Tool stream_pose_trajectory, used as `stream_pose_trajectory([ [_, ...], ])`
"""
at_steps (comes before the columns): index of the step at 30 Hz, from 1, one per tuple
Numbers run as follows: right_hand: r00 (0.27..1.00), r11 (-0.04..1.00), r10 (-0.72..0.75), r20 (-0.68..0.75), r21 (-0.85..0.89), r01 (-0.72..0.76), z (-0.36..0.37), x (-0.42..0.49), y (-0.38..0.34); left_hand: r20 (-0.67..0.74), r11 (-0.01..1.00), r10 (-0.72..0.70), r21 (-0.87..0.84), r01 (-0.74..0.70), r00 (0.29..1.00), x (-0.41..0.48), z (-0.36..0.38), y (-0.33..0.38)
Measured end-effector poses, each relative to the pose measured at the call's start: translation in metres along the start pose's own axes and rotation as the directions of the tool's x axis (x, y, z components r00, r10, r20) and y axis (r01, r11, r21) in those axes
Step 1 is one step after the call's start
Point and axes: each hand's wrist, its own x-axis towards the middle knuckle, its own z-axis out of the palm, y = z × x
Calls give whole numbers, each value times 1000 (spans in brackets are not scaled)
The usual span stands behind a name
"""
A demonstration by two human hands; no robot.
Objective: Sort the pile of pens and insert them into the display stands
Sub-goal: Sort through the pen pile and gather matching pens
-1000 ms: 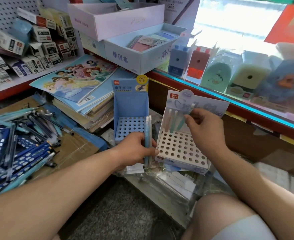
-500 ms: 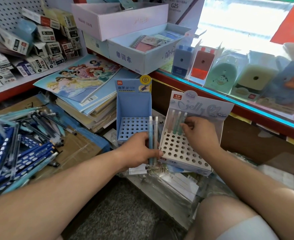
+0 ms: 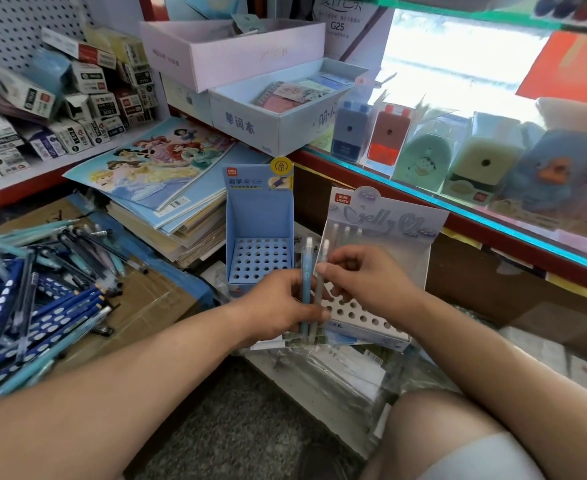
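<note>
My left hand grips two upright pens in front of the stands: a light blue pen and a white pen beside it. My right hand pinches the white pen near its upper half. Behind them stands the white "Jelly" display stand with three pens in its back row. To its left is the blue display stand, its holes bare. The pile of pens lies on cardboard at far left.
A stack of picture books lies behind the blue stand. Small boxes fill the left shelf. Two open cardboard boxes sit above. A glass counter with pencil sharpeners runs along the right. Plastic packets lie under the stands.
My right hand has left the pens in the white stand's back row and come down to the white pen held in my left hand. The left hand stayed put.
</note>
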Motion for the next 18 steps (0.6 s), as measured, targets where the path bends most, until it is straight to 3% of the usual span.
stream_pose_trajectory([
  [2,999,999,0,-40,33,1,-4,-1,0,-16,1000,6,15,-5,1000,1,0,1],
  [4,979,1000,-16,-202,13,19,-13,0,5,-48,1000,-9,28,10,999,3,-3,0],
  [6,917,998,-54,-394,-63,32,-24,3,11,-72,998,-29,52,32,997,5,-8,-1],
  [8,869,987,-95,-486,-160,19,-30,4,17,-76,998,-46,31,49,996,5,-12,-2],
  [11,846,959,-143,-513,-285,-10,-33,6,26,-89,999,-52,4,52,995,6,-14,-3],
  [18,856,934,-178,-485,-356,-8,-30,14,38,-177,999,-22,35,29,984,17,-11,-10],
])
